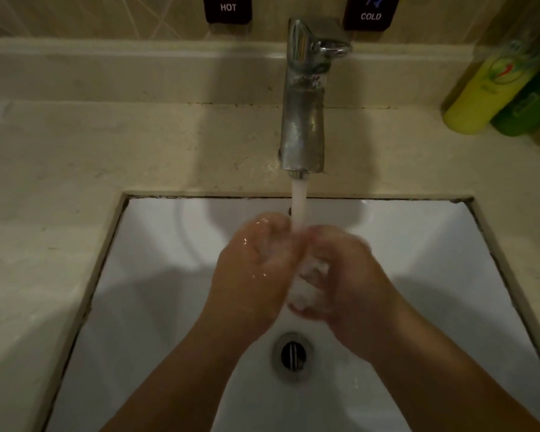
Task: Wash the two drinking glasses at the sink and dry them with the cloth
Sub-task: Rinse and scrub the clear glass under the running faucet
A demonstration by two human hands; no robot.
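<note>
You rub left hand and right hand together under tap stream, lathered, curl unclear, holding no glass; next, likely pick one up.

The tap is bare metal, chromed but dulled with water spots, brighter at its lever. The sink is white and glossy, smooth like glazed ceramic, with a metal ring around the drain. The tabletop around it looks like pale speckled stone, matt and slightly mottled. At the tabletop's far right corner, two bottles look like smooth plastic. Both hands are wet and shiny, with white foam between them.
</note>
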